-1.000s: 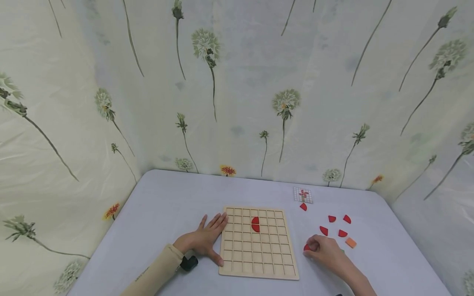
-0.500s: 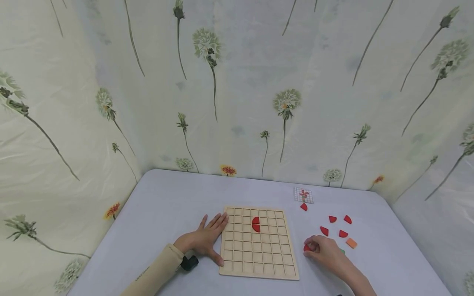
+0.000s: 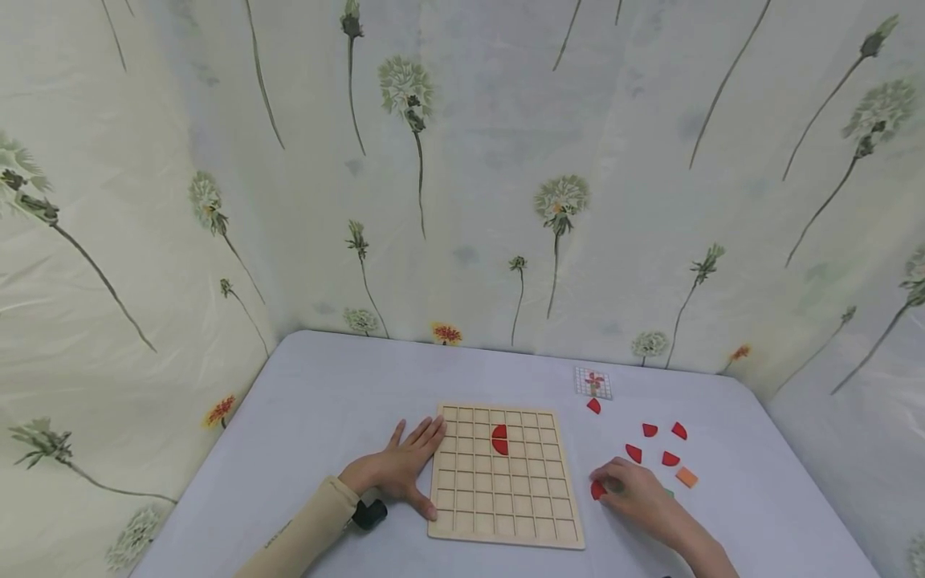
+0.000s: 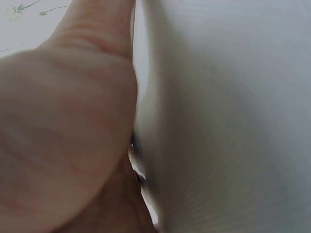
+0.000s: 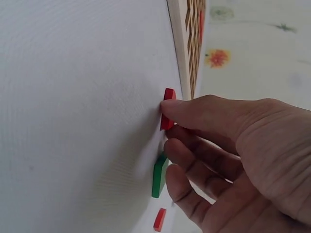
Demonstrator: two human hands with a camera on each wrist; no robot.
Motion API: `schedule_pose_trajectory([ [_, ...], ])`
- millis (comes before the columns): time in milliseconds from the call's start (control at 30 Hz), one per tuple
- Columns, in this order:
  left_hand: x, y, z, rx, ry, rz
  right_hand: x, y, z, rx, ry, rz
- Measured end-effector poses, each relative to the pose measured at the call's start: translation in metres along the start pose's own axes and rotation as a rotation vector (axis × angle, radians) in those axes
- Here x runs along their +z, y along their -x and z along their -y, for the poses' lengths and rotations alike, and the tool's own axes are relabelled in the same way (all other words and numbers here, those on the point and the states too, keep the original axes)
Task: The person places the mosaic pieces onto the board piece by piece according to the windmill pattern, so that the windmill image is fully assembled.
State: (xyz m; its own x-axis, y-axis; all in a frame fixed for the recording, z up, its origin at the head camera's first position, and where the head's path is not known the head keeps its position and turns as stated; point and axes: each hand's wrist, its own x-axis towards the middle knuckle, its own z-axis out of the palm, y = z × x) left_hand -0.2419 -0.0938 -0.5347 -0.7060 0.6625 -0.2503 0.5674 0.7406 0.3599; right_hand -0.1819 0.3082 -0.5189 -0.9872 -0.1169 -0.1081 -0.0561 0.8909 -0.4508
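Note:
A square wooden grid board (image 3: 515,482) lies on the table, with two red quarter-circle pieces (image 3: 500,440) sitting in its upper cells. Along the board's left edge rests my left hand (image 3: 396,470), fingers and thumb spread and straight. The left wrist view shows only palm and thumb base close up. To the right of the board, my right hand (image 3: 636,491) pinches a red quarter-circle piece (image 5: 168,109) between thumb and fingers, down at the tabletop. Beside its fingertips stands a green piece (image 5: 159,177), mostly hidden by the hand in the head view.
Several loose red quarter-circle pieces (image 3: 670,458) and an orange square (image 3: 686,478) lie right of the board. A small pattern card (image 3: 592,383) with a red pinwheel design lies behind them. Flower-printed cloth (image 3: 462,201) walls off the white table (image 3: 347,377).
The right hand's fingers have shifted slightly and the red piece under them has turned a little, showing more of itself. My left hand and the board stay put.

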Motion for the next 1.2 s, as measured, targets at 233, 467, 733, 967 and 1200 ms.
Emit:
schedule_pose_trajectory([
  [233, 0.001, 0.000, 0.000, 0.001, 0.000, -0.002, 0.006, 0.001, 0.000, -0.029, 0.014, -0.030],
  [467, 0.001, 0.001, -0.001, 0.004, -0.003, -0.003, 0.007, 0.000, 0.000, -0.031, 0.034, -0.044],
  [733, 0.002, 0.001, -0.001, 0.000, 0.000, -0.003, 0.000, -0.011, 0.010, -0.118, 0.004, -0.091],
  [967, 0.001, 0.000, -0.002, -0.003, 0.005, -0.010, 0.001, -0.027, 0.031, -0.245, 0.000, -0.112],
  [1200, 0.002, -0.001, -0.001, 0.001, -0.006, -0.012, 0.008, -0.044, 0.052, -0.347, -0.033, -0.080],
])
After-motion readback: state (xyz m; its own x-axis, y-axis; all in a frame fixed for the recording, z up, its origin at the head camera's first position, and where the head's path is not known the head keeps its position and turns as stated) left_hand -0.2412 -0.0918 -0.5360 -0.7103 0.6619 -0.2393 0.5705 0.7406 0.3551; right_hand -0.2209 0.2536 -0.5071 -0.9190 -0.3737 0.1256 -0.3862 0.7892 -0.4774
